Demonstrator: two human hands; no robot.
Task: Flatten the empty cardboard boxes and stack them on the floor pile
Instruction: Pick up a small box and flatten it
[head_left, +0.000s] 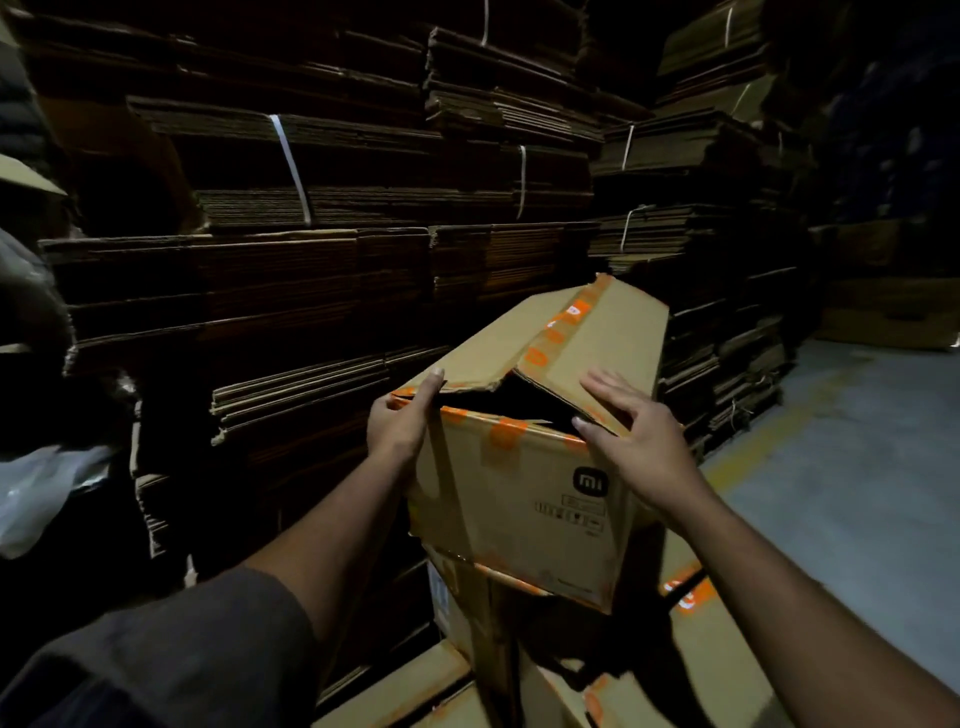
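The big brown cardboard box with orange tape (519, 467) is still a box shape, not flat yet. It sits up on other brown cardboard boxes (691, 639) that lie low at the bottom of the view, in front of the tall dark stacks of flat cardboard tied with white straps (311, 208). The top of the box is partly torn open, and it looks dark and empty inside.

The left hand (400, 421) grips the near left corner of the box top, fingers curled over the edge. The right hand (634, 436) is open, with fingers spread and straight, resting on the right top flap (587, 358) near the near edge.

The step now looks like opening the top so the box can fold. To do it well, hold the left corner still and pull the flaps up with the right hand. The tape along the middle may hold tight, so tear it along its line, not across the cardboard. Then push two opposite corners together so the sides fold flat. Mind the boxes below; they may slip.

The grey floor (857, 467) is on the right.
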